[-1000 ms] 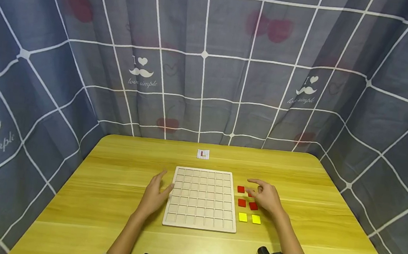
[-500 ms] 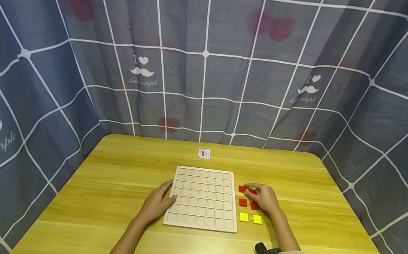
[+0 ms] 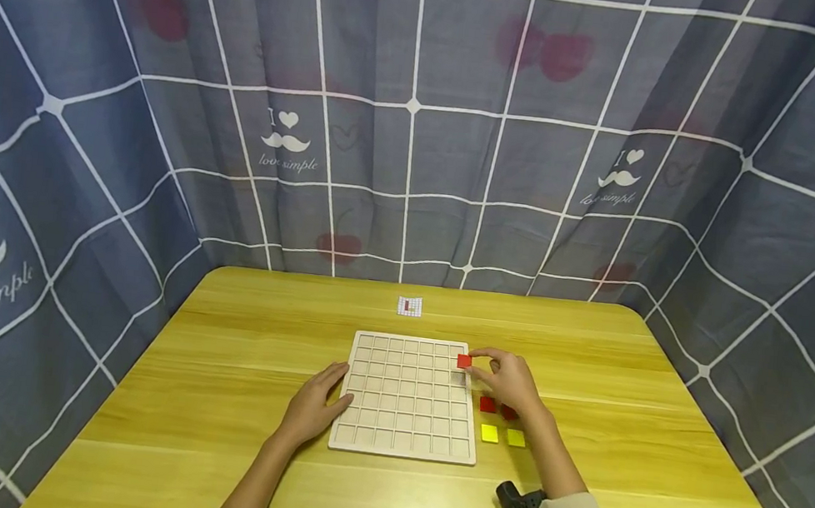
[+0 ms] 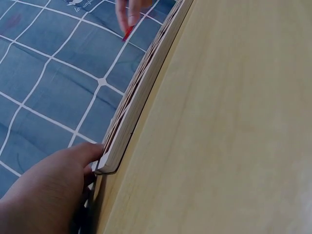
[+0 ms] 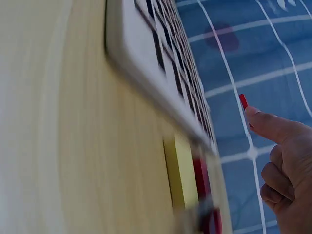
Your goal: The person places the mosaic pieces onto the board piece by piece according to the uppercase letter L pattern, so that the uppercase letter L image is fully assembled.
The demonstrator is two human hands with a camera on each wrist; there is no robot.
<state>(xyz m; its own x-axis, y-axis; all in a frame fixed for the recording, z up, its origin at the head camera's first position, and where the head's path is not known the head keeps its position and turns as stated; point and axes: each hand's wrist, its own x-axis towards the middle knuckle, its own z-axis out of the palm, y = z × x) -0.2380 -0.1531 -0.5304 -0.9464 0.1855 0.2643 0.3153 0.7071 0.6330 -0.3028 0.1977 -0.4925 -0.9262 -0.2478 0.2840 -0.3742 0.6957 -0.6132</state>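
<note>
A pale wooden grid board [image 3: 401, 456] lies on the table. My left hand [image 3: 311, 409] rests at its left edge, fingers fairly straight along the side and thumb on the rim; in the left wrist view that hand [image 4: 51, 187] touches the board's corner. My right hand [image 3: 512, 385] pinches a red square tile [image 3: 465, 362] by its edge, above the board's upper right corner; the tile [image 5: 243, 101] shows thin and edge-on in the right wrist view. Beside the board lie a red tile [image 3: 487, 404], another partly covered by the right hand, and two yellow tiles [image 3: 489, 433].
A small card [image 3: 410, 306] with a printed grid and coloured marks lies behind the board. A grey-blue checked curtain [image 3: 359, 148] surrounds the back and sides of the wooden table [image 3: 257, 312]. Dark devices [image 3: 519, 500] are strapped at both wrists.
My right hand has closed on a red tile, lifted it and moved left to the board's upper right corner. My left hand has come in against the board, its thumb now on the rim.
</note>
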